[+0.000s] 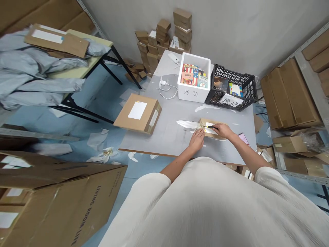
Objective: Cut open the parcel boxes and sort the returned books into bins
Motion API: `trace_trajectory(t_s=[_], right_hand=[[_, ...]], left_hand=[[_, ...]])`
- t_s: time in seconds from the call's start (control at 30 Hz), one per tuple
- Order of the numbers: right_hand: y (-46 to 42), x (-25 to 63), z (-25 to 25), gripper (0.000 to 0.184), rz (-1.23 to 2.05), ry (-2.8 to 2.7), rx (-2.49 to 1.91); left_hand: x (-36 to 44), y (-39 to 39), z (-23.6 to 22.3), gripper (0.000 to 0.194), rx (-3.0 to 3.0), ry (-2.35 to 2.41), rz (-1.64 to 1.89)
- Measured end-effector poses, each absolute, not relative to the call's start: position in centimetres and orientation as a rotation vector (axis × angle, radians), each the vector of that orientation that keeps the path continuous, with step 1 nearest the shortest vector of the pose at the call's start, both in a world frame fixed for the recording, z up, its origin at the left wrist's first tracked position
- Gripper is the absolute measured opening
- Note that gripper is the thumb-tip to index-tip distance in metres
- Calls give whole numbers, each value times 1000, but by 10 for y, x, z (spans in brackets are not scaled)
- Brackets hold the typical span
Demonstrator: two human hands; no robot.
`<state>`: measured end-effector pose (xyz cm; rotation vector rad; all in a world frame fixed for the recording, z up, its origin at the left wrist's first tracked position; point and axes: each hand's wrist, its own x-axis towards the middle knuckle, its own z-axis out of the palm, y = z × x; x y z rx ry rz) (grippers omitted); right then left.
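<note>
A small cardboard box (215, 133) with a white label lies near the table's front edge. My right hand (223, 131) is closed around a yellow-and-black box cutter (208, 127), its tip over the left end of the box. Against that same end, my left hand (197, 139) grips the near corner with its fingers bent. A pale, pointed strip (189, 124), of paper or plastic, sticks out leftward from the box. Whether the blade is in the cardboard is too small to tell.
A larger labelled box (138, 113) overhangs the table's left edge. Behind stand a white foam bin (194, 93) and a black crate (232, 90), both with books. A charger cable (168, 90) lies nearby; a phone (243, 139) lies right. Big cartons (84, 206) crowd the left floor.
</note>
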<state>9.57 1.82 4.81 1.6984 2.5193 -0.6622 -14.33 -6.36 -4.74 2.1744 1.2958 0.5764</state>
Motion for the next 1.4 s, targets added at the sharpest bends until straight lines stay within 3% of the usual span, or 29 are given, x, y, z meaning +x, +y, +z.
trace_trajectory(t_s=[0.5,1.4], right_hand=[[20,84,67,41,-441,2377,1488],[17,77,89,39,-404,2222,1519]], left_hand=[[-144,-68,-39,69,2306,1368,393],[-142,-70,-31,72,2293,1427,313]])
